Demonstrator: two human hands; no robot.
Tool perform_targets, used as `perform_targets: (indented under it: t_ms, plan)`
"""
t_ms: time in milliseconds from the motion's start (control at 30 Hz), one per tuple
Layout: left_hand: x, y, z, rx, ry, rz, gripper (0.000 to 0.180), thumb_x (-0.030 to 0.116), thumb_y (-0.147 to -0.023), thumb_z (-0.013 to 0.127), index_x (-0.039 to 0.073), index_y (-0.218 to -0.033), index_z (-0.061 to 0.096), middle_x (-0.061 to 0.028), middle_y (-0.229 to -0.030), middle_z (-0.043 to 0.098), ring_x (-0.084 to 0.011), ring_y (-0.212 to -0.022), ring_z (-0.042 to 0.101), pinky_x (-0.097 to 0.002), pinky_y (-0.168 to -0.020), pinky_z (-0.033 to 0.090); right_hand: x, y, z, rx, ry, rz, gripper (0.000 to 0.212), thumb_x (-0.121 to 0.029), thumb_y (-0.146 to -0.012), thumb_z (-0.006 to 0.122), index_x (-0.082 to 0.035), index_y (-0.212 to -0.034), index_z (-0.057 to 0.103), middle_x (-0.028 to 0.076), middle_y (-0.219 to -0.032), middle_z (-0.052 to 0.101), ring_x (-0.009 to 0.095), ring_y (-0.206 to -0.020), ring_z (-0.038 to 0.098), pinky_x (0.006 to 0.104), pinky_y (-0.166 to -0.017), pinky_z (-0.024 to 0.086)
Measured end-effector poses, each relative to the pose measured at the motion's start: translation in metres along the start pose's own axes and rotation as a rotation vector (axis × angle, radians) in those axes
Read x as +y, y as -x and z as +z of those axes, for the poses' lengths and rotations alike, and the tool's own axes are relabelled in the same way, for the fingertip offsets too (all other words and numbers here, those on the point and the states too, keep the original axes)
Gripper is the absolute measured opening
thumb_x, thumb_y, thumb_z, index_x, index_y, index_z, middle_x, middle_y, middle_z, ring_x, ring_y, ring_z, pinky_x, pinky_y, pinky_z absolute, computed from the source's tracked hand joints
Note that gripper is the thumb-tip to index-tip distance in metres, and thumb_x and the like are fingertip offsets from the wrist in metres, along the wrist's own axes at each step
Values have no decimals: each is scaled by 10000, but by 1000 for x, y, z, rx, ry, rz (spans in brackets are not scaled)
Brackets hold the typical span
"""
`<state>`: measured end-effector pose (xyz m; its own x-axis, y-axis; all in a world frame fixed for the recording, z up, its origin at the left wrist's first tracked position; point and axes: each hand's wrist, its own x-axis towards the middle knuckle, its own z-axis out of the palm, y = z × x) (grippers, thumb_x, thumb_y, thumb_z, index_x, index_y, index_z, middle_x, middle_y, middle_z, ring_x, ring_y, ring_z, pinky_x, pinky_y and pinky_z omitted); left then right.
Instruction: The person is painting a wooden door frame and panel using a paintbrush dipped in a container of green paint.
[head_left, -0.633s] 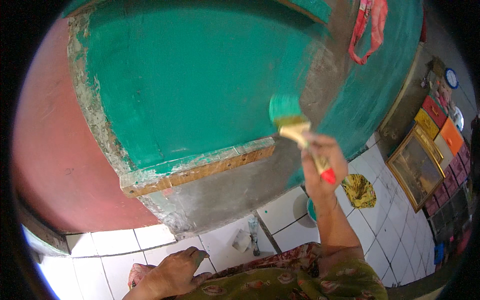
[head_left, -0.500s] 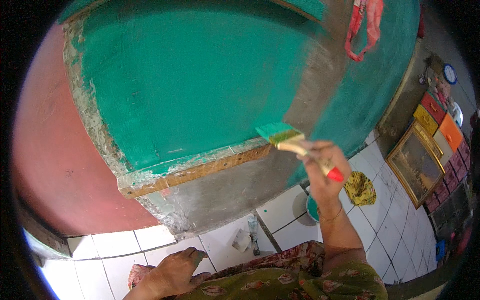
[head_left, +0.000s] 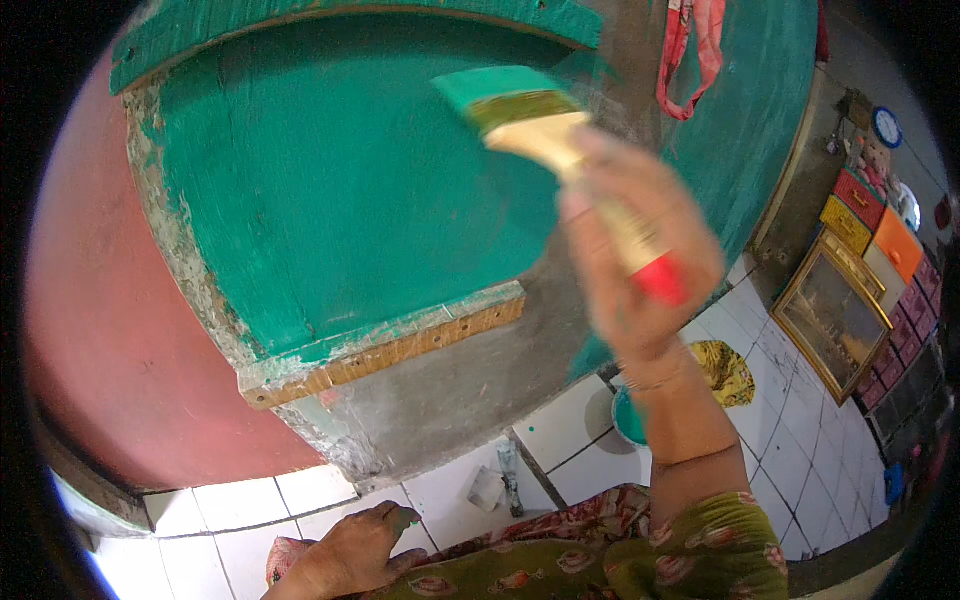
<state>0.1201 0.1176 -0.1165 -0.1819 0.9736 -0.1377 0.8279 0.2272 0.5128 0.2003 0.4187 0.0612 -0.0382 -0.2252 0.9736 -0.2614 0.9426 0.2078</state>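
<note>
My right hand (head_left: 645,240) is closed round the pale wooden handle of a wide paintbrush (head_left: 540,135), blurred by motion. Its bristles carry green paint, and the handle's end is red. The brush is held up before the upper part of a green-painted wall panel (head_left: 350,190); whether the bristles touch it I cannot tell. Low in the view my left hand (head_left: 350,550) rests near my lap, thumb apart from the fingers, holding nothing visible. Green paint marks one fingertip. Partly behind my right wrist stands a tub of green paint (head_left: 628,415).
A wooden ledge (head_left: 400,345) juts below the panel, and a green wooden strip (head_left: 250,30) crosses its top. Red cloth (head_left: 690,70) hangs at upper right. On the white tiles lie a small tool (head_left: 511,475) and yellow patterned cloth (head_left: 728,372). A framed picture (head_left: 832,315) leans at right.
My right hand has lifted the paintbrush from beside the ledge's right end to the panel's upper part, closer to the camera. The view has shifted a little; my left hand stays near my lap.
</note>
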Motion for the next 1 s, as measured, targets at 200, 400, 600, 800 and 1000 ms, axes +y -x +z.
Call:
perform_targets:
  t_ms: [200,400,600,800,1000]
  plan:
    - [15,-2,-11,-44,46,-74,500,372,-903,676,1,-1226,591,-220,-1084,634,-368,-948,654,-438,-878,527,25,7,37,15,27,-178,278,-13,-782,772,4,-1052,708,203,-1210,663,311,-1061,676,367,-921,539]
    - [6,0,-6,6,10,15,494,373,-896,682,2,-1212,599,-220,-1074,633,-365,-967,640,-435,-882,522,70,29,5,112,160,-26,229,-18,-806,736,-13,-1033,705,190,-1155,686,316,-1046,680,375,-895,543]
    - [-1,1,1,44,-44,32,497,361,-889,695,-8,-1208,599,-215,-1071,635,-336,-905,666,-425,-847,536,31,23,-15,132,-2,75,159,-25,-814,711,-11,-972,717,178,-1065,717,287,-973,701,350,-872,539]
    - [11,-8,-6,-23,57,-27,512,362,-885,702,-12,-1218,596,-219,-1073,634,-314,-885,685,-415,-814,550,64,2,2,151,52,-75,180,-37,-803,731,-13,-981,718,163,-1092,714,271,-990,696,350,-891,528]
    - [12,-8,-8,-51,49,-56,513,354,-882,705,-11,-1224,591,-218,-1087,629,-313,-874,687,-418,-807,551,101,49,-26,227,56,272,153,20,-808,702,-2,-959,708,147,-1062,716,261,-996,689,356,-908,520]
